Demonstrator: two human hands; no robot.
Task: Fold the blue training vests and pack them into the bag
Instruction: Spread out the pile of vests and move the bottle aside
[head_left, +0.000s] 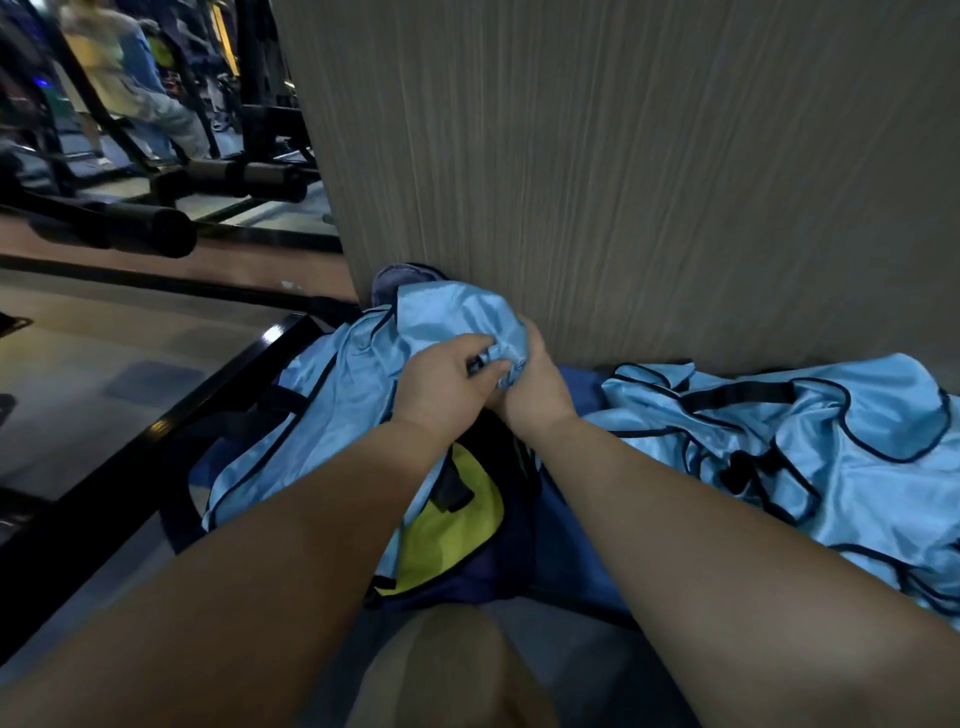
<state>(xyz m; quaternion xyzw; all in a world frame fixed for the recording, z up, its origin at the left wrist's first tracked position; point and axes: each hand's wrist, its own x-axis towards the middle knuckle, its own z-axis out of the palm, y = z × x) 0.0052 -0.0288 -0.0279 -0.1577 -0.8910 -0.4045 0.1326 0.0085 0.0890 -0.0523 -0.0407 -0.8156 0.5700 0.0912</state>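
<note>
A light blue training vest (447, 317) with dark trim is bunched up in front of me, against the grey wall. My left hand (441, 384) and my right hand (535, 384) sit close together and both pinch a gathered fold of this vest. Below my hands lies the dark blue bag (519, 545), with a yellow-green piece (447, 530) showing on it. Part of the held vest drapes down to the left over the bag. A crumpled pile of more blue vests (810, 447) lies to the right on the floor.
A grey wood-grain wall (623, 156) rises directly behind the vests. A black metal frame bar (171, 415) runs diagonally at left. Gym equipment with black padded rollers (150, 228) and people stand at the far upper left. My knee (447, 670) is at the bottom centre.
</note>
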